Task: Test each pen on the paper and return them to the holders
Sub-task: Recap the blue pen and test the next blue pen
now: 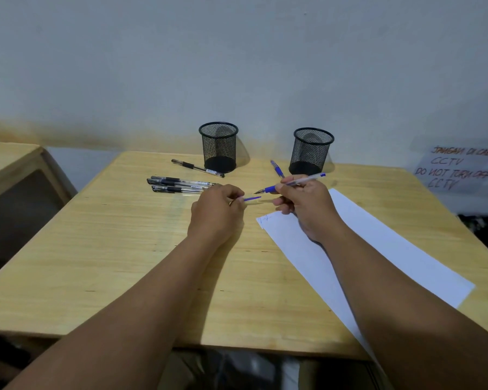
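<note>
The right hand (304, 204) is gripping a blue pen (290, 183) between thumb and fingers, tip pointing toward the left hand and the capped-off barrel angling up and away toward the right holder (312, 151). The left hand (216, 209) is pinching a blue cap (251, 198) at its fingertips, the cap's open end facing the pen tip, the 2 just apart. Both hands are hovering over the table (124, 249), in front of the 2 black mesh holders.

The left holder (219, 146) is standing beside the right holder, well apart from it, both upright near the wall. A second blue pen (277, 168) is lying just left of the right holder. 1 black pen (197, 168) is lying at the foot of the left holder, and a bunch of black pens (178, 184) is lying in front of and to the left of that holder; their exact count is hard to tell. The paper (378, 249) is lying in front of the right holder, under the right forearm, with faint blue scribbles at its near-left corner.
</note>
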